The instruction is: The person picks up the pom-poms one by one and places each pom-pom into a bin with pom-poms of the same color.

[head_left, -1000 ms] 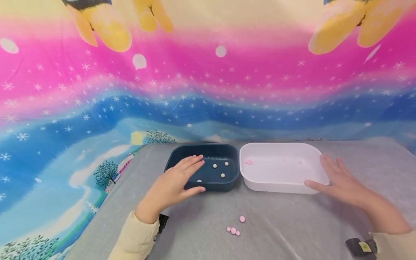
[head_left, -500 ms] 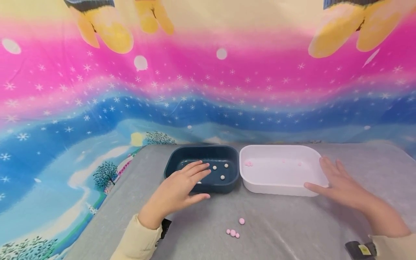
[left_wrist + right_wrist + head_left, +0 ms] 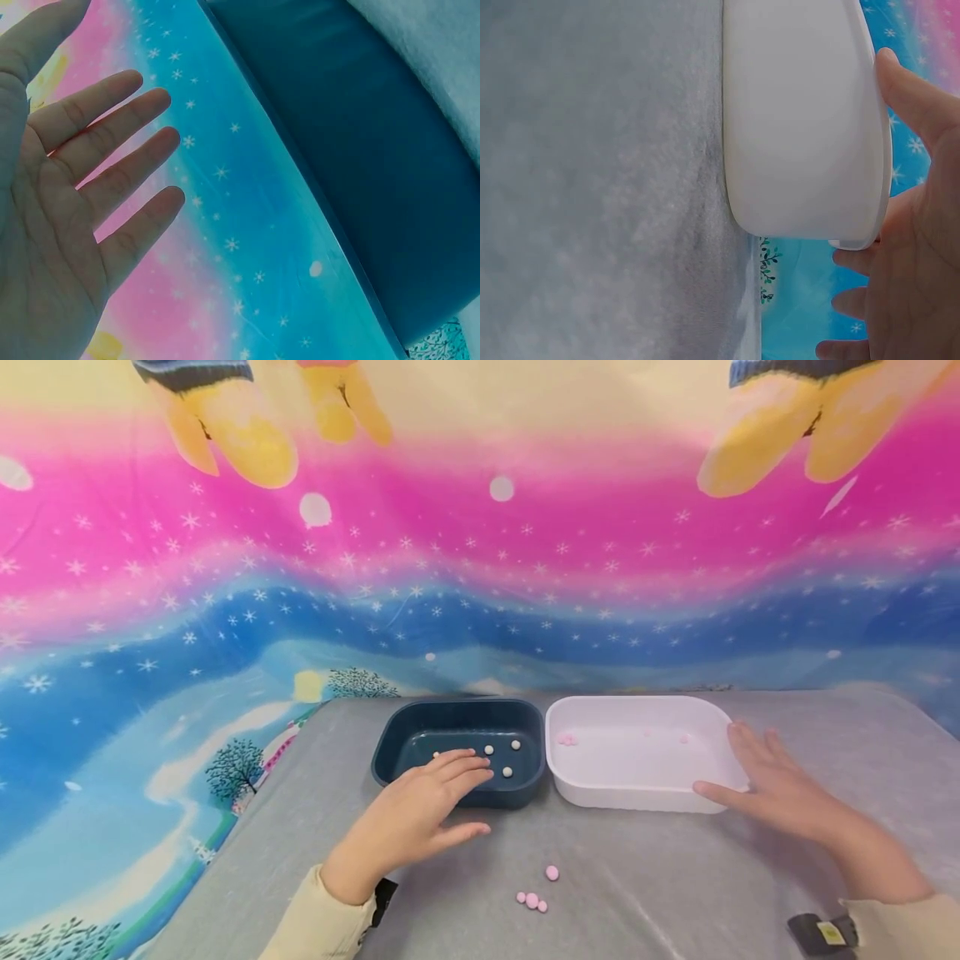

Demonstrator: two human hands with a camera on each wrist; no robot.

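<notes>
My left hand (image 3: 416, 818), fingers straight and spread, hovers over the front left of a dark blue bin (image 3: 517, 799) and covers part of its rim. In the left wrist view its bare palm (image 3: 56, 225) shows, apart from the bin's outer wall (image 3: 360, 142). Several small white balls (image 3: 507, 772) lie inside that bin. At the right end of a white bin (image 3: 637, 798), my right hand (image 3: 787, 793) spans the corner. The right wrist view has its thumb (image 3: 900, 79) at the rim, with the other fingers stretched past the end wall. A few pink balls (image 3: 567, 740) lie inside.
In front of the bins, a pink ball (image 3: 552, 873) and a short row of pink balls (image 3: 532, 901) lie on the grey cloth (image 3: 660, 877). A colourful snowflake-patterned backdrop (image 3: 465, 568) hangs behind the table.
My left hand has come lower and slightly right, nearer me, uncovering more of the dark bin's inside. The right hand stays at the white bin's corner. The head view has shifted slightly.
</notes>
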